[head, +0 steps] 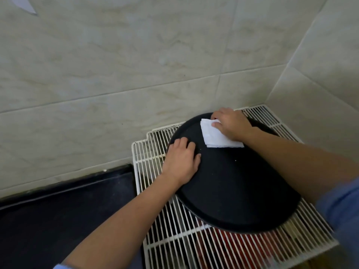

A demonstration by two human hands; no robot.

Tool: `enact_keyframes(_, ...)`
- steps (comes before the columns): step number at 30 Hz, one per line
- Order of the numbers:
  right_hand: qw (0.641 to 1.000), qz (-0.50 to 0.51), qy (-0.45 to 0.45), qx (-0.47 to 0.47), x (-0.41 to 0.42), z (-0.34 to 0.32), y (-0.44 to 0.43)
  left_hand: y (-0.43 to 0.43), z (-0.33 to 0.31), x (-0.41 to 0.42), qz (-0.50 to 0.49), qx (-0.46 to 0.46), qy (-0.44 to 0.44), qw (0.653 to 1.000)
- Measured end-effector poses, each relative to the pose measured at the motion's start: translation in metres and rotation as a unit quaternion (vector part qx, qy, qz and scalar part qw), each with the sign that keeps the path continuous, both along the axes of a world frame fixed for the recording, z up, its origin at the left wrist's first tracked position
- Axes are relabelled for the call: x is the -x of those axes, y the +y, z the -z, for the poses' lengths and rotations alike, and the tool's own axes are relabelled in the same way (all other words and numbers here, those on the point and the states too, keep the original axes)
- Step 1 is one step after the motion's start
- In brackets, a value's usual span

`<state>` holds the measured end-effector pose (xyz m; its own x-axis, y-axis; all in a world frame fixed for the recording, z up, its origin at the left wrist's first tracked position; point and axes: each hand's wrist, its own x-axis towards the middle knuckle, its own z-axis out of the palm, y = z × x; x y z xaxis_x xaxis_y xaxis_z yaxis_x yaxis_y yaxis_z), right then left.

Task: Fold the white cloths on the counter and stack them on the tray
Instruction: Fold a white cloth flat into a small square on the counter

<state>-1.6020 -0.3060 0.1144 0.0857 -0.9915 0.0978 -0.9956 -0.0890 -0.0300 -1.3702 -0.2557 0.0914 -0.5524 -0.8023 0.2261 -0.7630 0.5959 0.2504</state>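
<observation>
A black oval tray (239,191) rests on a white wire rack. A folded white cloth (213,137) lies on the tray's far part. My right hand (231,125) sits on the cloth's far right edge, fingers pressing and pinching it against the tray. My left hand (181,162) lies flat, palm down, on the tray's left rim, fingers spread and holding nothing.
The white wire rack (174,239) fills the corner, with something red (233,245) beneath it. A black counter (64,210) lies to the left. Tiled walls (136,74) stand close behind and to the right.
</observation>
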Motion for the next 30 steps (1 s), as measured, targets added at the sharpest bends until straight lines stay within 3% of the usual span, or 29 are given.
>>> enact_keyframes(5,0.995,0.032,0.084,0.051,-0.005,0.015,0.007,-0.001,0.001,0.001,-0.004,0.011,-0.006,1.0)
enact_keyframes(13,0.995,0.027,0.046,0.078,-0.01,-0.02,0.024,0.002,-0.014,-0.007,-0.009,-0.032,0.007,0.999)
enact_keyframes(21,0.987,-0.116,-0.067,0.084,-0.086,-0.056,0.055,0.05,-0.044,-0.09,-0.155,-0.005,-0.011,0.988)
enact_keyframes(30,0.945,-0.299,-0.115,0.068,-0.25,-0.049,0.122,0.192,-0.043,-0.246,-0.356,-0.049,-0.068,0.931)
